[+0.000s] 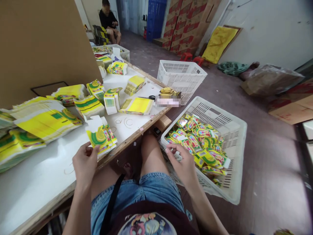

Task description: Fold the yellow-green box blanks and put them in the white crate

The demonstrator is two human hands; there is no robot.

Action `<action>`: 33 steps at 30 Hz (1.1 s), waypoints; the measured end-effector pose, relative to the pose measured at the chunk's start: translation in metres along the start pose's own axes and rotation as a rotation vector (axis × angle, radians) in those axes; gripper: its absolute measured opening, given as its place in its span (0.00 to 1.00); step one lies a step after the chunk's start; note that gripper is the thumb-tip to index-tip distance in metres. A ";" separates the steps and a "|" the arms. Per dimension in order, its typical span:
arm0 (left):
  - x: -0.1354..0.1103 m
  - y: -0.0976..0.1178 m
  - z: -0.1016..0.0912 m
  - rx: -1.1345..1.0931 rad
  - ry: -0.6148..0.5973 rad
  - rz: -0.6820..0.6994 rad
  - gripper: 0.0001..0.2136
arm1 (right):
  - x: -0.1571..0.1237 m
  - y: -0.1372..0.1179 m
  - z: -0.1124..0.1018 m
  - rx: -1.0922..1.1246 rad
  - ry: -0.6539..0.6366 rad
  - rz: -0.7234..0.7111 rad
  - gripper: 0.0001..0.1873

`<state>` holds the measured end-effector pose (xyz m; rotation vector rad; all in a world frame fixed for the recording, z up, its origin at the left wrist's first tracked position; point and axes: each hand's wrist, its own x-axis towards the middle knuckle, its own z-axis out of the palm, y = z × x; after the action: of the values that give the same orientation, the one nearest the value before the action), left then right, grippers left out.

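Note:
My left hand (85, 163) is closed at the near edge of a flat yellow-and-green carton (96, 135), its thumb on the printed face, at the table's edge. Touching that carton on its right are small folded cartons (109, 132) of the same print. Over the near rim of a white plastic crate (241, 140) hovers my right hand (182, 161), fingers loosely curled, thumb apart, with nothing visible in it. Many made-up small boxes (195, 133) lie jumbled inside the crate, just beyond these fingers.
Stacks of flat yellow cartons (46, 120) cover the white table's (22, 192) left side. Scissors (151, 97) and bananas (168, 91) lie at its right edge. Another white crate (182, 73) stands on the floor behind. A person (109, 21) sits at the back.

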<state>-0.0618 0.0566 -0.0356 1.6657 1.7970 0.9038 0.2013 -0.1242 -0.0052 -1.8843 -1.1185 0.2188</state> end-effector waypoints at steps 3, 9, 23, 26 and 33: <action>-0.030 0.023 0.001 -0.160 -0.108 0.126 0.20 | -0.004 -0.016 0.010 0.069 -0.010 -0.132 0.08; -0.090 0.063 0.023 -0.426 -0.546 0.498 0.09 | -0.015 -0.041 0.038 0.168 -0.186 -0.243 0.30; -0.106 0.055 0.042 -0.990 -1.197 0.018 0.22 | -0.028 -0.041 0.045 0.658 -0.168 0.038 0.07; -0.108 0.056 0.045 -0.990 -1.132 -0.055 0.20 | -0.029 -0.037 0.044 0.626 -0.141 0.043 0.07; -0.108 0.054 0.049 -0.952 -0.818 -0.213 0.17 | -0.030 -0.030 0.047 0.552 -0.061 0.143 0.18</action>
<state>0.0209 -0.0433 -0.0323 0.9544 0.7522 0.6560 0.1401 -0.1136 -0.0176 -1.4657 -0.8505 0.6040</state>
